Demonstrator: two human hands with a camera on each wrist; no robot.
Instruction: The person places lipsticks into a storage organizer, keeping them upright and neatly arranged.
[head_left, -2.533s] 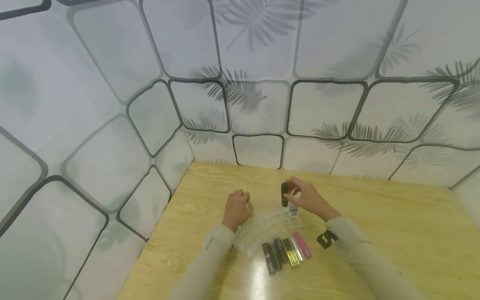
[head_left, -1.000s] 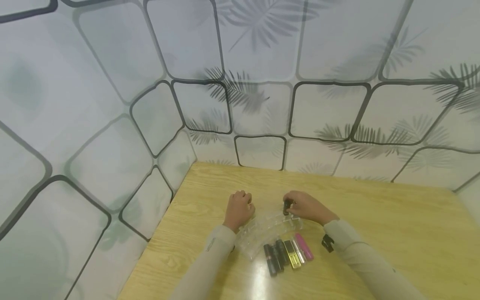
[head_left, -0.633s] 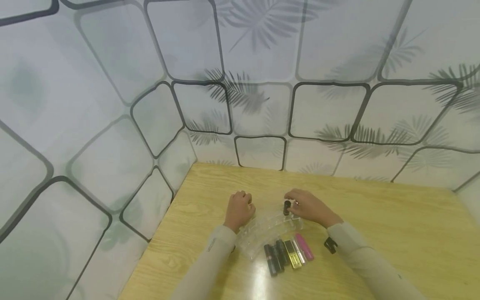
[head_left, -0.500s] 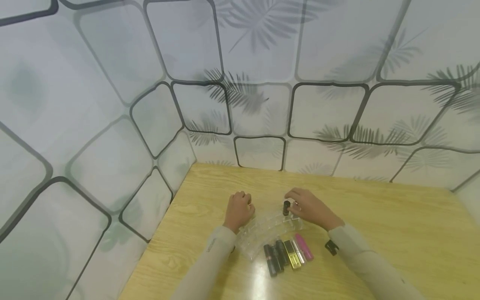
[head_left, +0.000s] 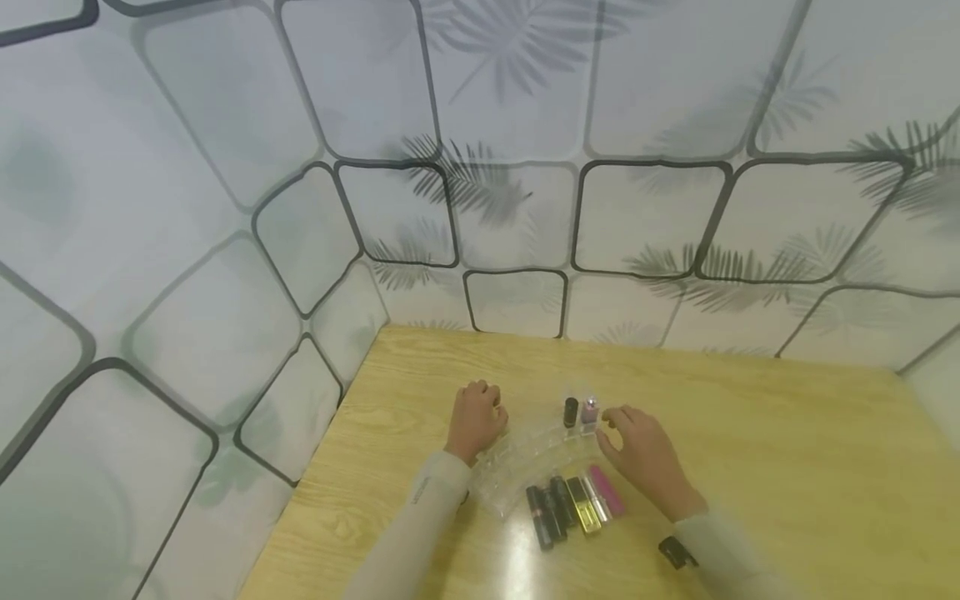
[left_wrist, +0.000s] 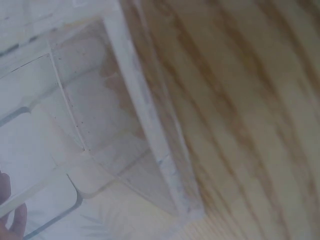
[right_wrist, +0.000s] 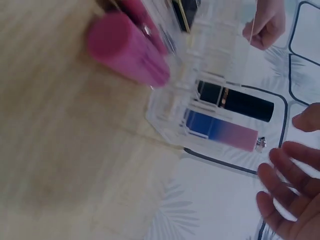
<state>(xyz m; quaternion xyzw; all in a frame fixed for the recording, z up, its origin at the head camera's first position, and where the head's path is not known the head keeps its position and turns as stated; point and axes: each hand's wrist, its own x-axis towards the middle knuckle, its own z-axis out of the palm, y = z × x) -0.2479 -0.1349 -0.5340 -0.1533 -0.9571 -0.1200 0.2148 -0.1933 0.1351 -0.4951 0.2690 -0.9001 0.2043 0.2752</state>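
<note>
A clear plastic lipstick organizer (head_left: pixel 536 458) with tiered slots stands on the table. My left hand (head_left: pixel 476 421) holds its far left end, fingers curled; clear plastic lies before its fingertips (left_wrist: pixel 17 220) in the left wrist view. In the organizer's right back slots stand a black lipstick (right_wrist: pixel 247 104) and, beside it, a blue-to-pink lipstick tube (right_wrist: pixel 222 131) with a shiny knob on its end. Just right of these, my right hand (head_left: pixel 645 458) is empty, its thumb and fingers spread apart and clear of both tubes.
In front of the organizer several tubes lie in a row: black lipsticks (head_left: pixel 538 517), a gold one (head_left: pixel 583 506), a silver-clear one (head_left: pixel 597 500) and a pink one (head_left: pixel 606 490). The wooden table (head_left: pixel 787 450) meets a patterned wall (head_left: pixel 517 302) at the back.
My right hand has lowered the black lipstick into a back slot, let go of it and drawn off to the right and nearer me. My left hand has stayed put.
</note>
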